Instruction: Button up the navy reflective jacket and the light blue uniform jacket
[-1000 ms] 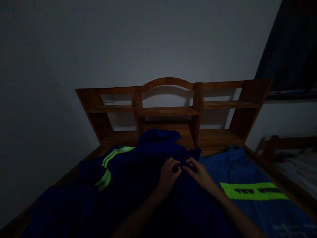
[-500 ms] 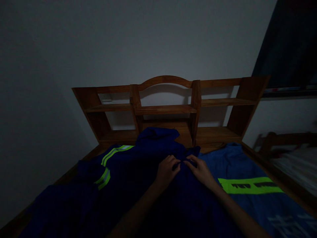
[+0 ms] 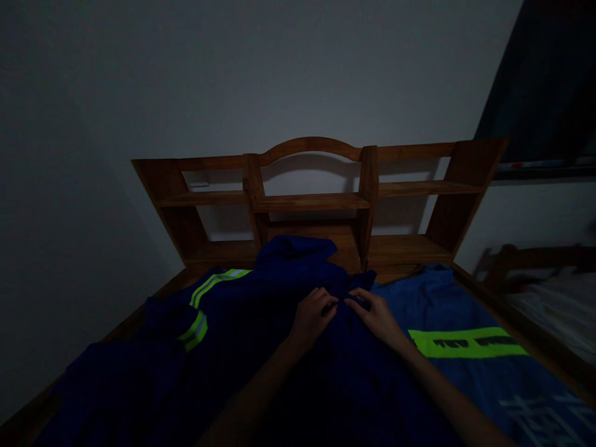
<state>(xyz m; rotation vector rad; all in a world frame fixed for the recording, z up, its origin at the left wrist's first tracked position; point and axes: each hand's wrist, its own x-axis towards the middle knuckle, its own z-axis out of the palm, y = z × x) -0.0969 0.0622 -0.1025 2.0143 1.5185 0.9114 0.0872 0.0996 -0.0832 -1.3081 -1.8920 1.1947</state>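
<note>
In a dim room, a dark navy work jacket lies spread over a bed, its collar bunched up toward the wooden shelved headboard. Both hands meet at the middle of the garment, just below the collar. The left hand has its fingers curled, with thumb and fingertips pinching a small fold of the fabric at the front edge. The right hand rests just beside it, its fingers also bent inward and pinched on the same stretch of cloth, so the two sets of fingertips nearly touch. Whether they grip a fastener or only the cloth cannot be told in this light.

On the jacket's sleeve to the left, two yellow-green reflective bands catch what light there is. To the right of the hands lies a lighter blue garment, flat on the bed, with a broad yellow-green stripe bearing dark lettering, and pale markings lower down near the frame's edge. A plain grey wall rises behind the headboard. At the far right, another wooden bed frame shows, blurred.
</note>
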